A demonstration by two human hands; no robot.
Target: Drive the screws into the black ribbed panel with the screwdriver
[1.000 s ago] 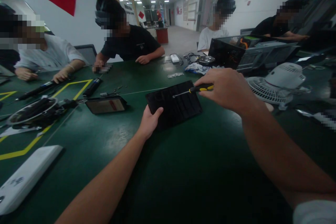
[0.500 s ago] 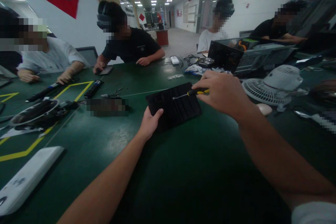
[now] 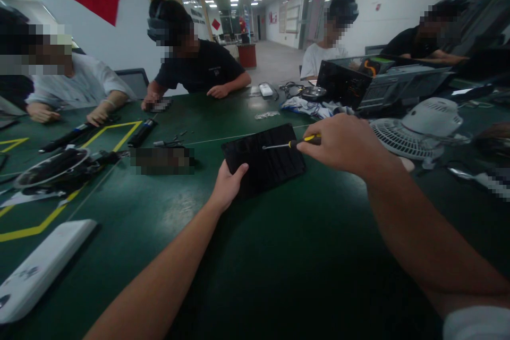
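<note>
A flat black tray-like piece with ridges [image 3: 274,162] is tilted above the green table [image 3: 255,255]. My left hand [image 3: 231,183] grips its near left corner, thumb on top and the other fingers hidden beneath. In my right hand [image 3: 338,143] is a screwdriver [image 3: 292,144] with a black and yellow handle. Its metal shaft points left across the black piece, and the tip is over the middle of it. Whether the tip touches the surface I cannot tell.
A white fan [image 3: 418,127] lies to the right, with an open computer case [image 3: 358,85] behind it. Front left is a long white device [image 3: 43,271]. A badminton-racket-like hoop with dark parts [image 3: 56,170] lies left. Several people sit around the table.
My right hand has turned and shifted slightly right and down, so the screwdriver lies flatter. My left hand and the black piece have stayed nearly in place.
</note>
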